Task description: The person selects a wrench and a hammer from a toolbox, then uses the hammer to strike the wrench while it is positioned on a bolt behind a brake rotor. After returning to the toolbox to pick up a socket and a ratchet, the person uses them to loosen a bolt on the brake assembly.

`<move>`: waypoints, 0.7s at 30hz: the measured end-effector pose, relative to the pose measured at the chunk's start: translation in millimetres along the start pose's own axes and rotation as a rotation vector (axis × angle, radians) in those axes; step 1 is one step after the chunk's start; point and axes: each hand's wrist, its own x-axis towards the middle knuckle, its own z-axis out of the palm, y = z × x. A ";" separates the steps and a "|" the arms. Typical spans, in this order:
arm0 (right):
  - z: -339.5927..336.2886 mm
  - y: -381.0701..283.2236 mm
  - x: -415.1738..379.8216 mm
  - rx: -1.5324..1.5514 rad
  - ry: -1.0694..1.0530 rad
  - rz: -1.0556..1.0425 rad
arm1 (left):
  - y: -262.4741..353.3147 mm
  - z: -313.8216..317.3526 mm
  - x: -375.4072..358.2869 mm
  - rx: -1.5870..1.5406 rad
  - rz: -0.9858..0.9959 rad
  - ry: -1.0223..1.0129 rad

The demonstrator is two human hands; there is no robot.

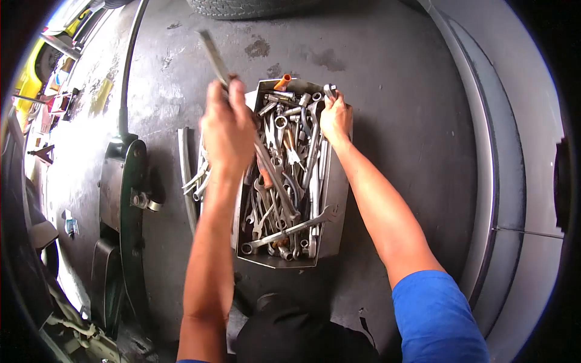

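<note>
A metal toolbox tray [331, 233] full of loose wrenches, sockets and pliers lies on the floor in front of me. My left hand [227, 130] is raised over its left side, closed around a long flat metal bar [213, 54] that is blurred at its far end. At the tray's upper right edge, my right hand [336, 121] is closed on a shiny metal tool [330, 90], of which only the end shows. A large combination wrench [287, 233] lies across the near end of the tray. An orange handle [282, 82] sticks out at the far end.
Left of the tray, several wrenches [198, 184] and a grey strip [184, 160] lie on the floor. Farther left stands a floor jack [130, 199] with its long handle up. A tire [242, 7] is at the top, a grey car panel [526, 151] at the right.
</note>
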 end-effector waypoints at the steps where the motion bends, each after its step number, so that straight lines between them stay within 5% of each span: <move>1: 1.5 1.3 0.3 -0.003 0.008 -0.007 | 0.1 -13.3 14.2 0.005 -0.011 0.005; 5: -2.4 -2.6 -1.4 0.002 -0.008 0.009 | -17.8 -53.0 44.1 0.372 0.027 -0.089; 14: -2.7 -4.3 -1.1 -0.001 0.004 -0.004 | -145.5 -20.0 10.9 0.721 -0.006 -0.305; 18: -6.2 -5.6 -0.7 0.016 -0.027 0.009 | -158.4 -17.9 1.2 0.662 -0.041 -0.424; 21: -6.6 -8.5 -2.5 -0.022 -0.027 0.035 | -158.9 -26.1 -6.1 0.518 0.184 -0.212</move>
